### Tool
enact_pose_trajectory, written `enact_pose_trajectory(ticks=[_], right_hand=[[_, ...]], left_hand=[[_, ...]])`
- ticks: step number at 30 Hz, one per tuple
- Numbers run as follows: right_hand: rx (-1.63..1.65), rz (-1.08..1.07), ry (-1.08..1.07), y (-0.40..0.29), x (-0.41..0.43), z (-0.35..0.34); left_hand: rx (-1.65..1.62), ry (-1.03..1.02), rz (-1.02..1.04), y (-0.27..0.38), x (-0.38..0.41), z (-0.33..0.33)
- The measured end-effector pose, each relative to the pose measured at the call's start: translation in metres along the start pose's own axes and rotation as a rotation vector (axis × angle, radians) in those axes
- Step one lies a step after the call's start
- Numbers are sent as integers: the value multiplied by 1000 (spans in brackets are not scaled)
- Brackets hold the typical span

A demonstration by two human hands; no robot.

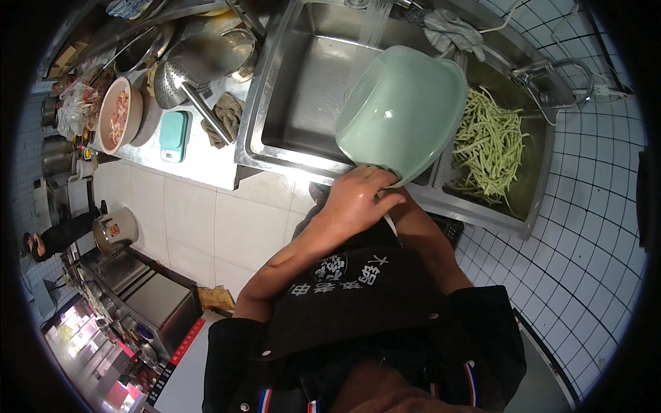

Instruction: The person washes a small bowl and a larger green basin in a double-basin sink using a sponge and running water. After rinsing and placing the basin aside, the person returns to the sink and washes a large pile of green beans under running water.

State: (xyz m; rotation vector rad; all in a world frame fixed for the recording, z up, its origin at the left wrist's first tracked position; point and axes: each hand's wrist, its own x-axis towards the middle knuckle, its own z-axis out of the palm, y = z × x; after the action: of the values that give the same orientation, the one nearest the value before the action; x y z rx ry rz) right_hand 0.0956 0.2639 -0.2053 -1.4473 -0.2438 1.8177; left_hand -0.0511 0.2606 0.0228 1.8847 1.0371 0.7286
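A light green plastic basin [408, 113] is tilted over the divider of a steel double sink. My left hand [361, 193] grips its near rim, fingers curled over the edge. My right forearm [426, 232] reaches up to the same side of the basin, but the hand itself is hidden behind my left hand and the basin. Running water [376, 23] falls into the left sink bowl [304, 98], whose bottom is wet. In the right sink bowl [534, 155] lies a heap of long green beans [490, 147].
On the steel counter are a blue-green kitchen scale [173, 135], a perforated skimmer [170, 77], a brown rag [227, 116] and a bowl of raw meat [120, 118]. A grey cloth [454, 33] hangs behind the sink by a tap [555, 77]. Another person [62, 235] is far left near a steel pot [116, 232].
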Motion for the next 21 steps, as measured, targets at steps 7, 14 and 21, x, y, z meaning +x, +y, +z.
enact_pose_trajectory(ticks=[7, 14, 21], right_hand=[[-25, -38, 51, 17, -22, -2], [-28, -83, 18, 9, 14, 19], [-125, -78, -172, -33, 61, 60]], left_hand=[[-880, -50, -526, -21, -62, -37], [-1270, 26, -711, -50, -94, -35], [-2158, 458, -647, -11, 5, -32]])
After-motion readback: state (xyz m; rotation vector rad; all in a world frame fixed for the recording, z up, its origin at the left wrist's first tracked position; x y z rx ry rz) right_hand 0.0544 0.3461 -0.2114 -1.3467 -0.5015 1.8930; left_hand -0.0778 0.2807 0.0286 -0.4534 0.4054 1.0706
